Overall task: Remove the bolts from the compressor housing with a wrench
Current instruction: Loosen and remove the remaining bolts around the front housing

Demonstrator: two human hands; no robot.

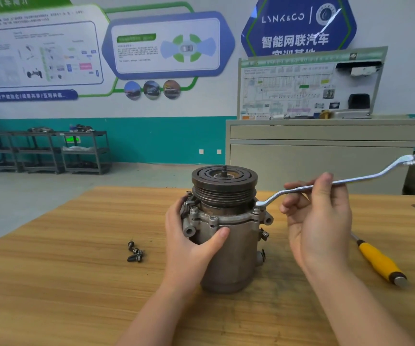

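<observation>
A grey metal compressor (229, 248) stands upright on the wooden table (64, 283), its dark grooved pulley (224, 182) on top. My left hand (191, 240) grips its housing from the left, thumb across the front. A silver offset ring wrench (346, 182) sits with its near end on a flange bolt (257, 209) at the housing's right side. My right hand (319, 216) holds the wrench shaft between thumb and fingers. More bolts (194, 210) stand in the front flange. Three removed dark bolts (135, 252) lie on the table to the left.
A yellow-handled tool (381, 262) lies on the table at the right, behind my right forearm. A grey cabinet (326, 146) with a display board stands beyond the table's far edge. Metal shelving (51, 151) lines the far wall at the left.
</observation>
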